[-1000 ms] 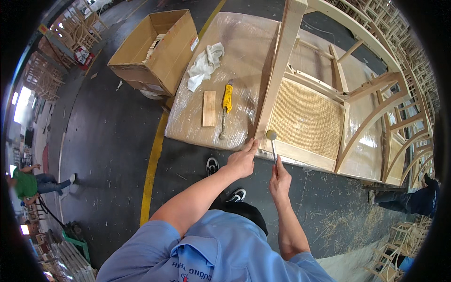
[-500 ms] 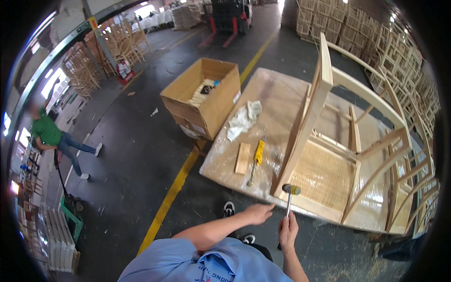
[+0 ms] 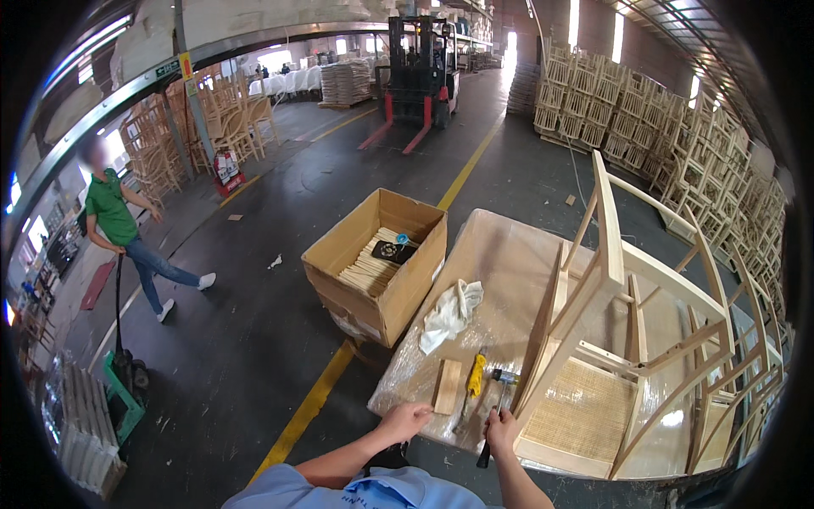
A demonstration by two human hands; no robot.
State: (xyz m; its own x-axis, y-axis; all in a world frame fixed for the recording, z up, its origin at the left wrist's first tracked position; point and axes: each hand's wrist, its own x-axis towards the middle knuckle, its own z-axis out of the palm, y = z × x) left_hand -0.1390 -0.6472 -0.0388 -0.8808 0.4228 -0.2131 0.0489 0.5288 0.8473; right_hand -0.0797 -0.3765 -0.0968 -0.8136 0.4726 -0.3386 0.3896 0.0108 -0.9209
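Observation:
My right hand (image 3: 502, 431) is wrapped round the handle of a small mallet (image 3: 506, 376), its dark head up beside the chair frame. My left hand (image 3: 405, 422) has its fingers closed at the near end of a flat wooden block (image 3: 448, 388), which lies on the plastic-wrapped table top (image 3: 500, 254). Between block and mallet lies a tool with a yellow body (image 3: 476, 376) and a thin shaft. A pale wooden chair frame (image 3: 551, 373) with a woven panel (image 3: 585, 399) rests on the table to the right. A crumpled white cloth (image 3: 452, 314) lies farther back.
An open cardboard box (image 3: 373, 305) with wooden sticks stands left of the table. More chair frames (image 3: 746, 339) crowd the right. A person in green (image 3: 110, 212) stands at the left by a green pallet truck (image 3: 125, 394). A forklift (image 3: 420, 76) is behind; stacked chairs (image 3: 610, 102) line the back right.
My view has tilted up. My left hand has come to the wooden block, and the mallet in my right hand has moved from over the woven panel to left of the chair frame.

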